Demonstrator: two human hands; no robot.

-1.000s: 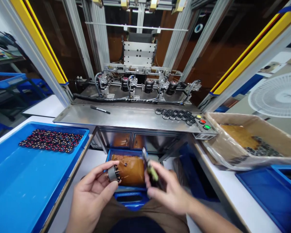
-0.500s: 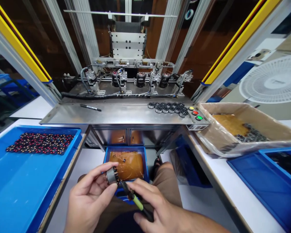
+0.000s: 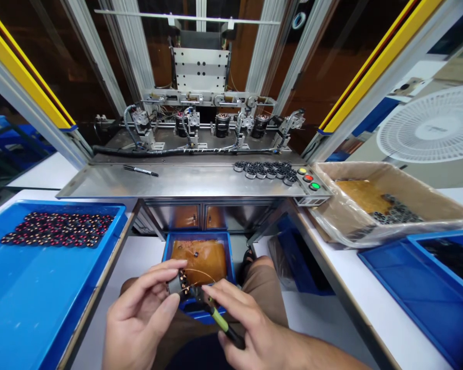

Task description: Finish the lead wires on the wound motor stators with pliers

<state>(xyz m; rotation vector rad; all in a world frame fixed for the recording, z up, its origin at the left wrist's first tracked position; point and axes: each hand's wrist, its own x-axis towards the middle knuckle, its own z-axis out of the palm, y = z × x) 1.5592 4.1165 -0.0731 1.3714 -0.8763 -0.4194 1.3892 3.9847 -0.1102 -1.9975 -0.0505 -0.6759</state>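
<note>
Between the thumb and fingers of my left hand is a motor stator, a grey ring with copper windings facing right. My right hand is closed around black-and-green cutting pliers, whose dark jaws are at the stator's right side. Whether the jaws touch it I cannot tell. A thin copper wire arcs from the stator toward the right hand. Beneath both hands is a blue bin lined with brown paper, with small scraps on it.
On the left, a blue tray holds rows of wound stators. A marker and grey cores lie on the metal shelf before the machine. Push buttons, a lined carton and a fan are right.
A loop of copper wire now shows between the stator and the pliers. The stator has turned slightly, showing more of its wound face. The pliers stay close beside it.
</note>
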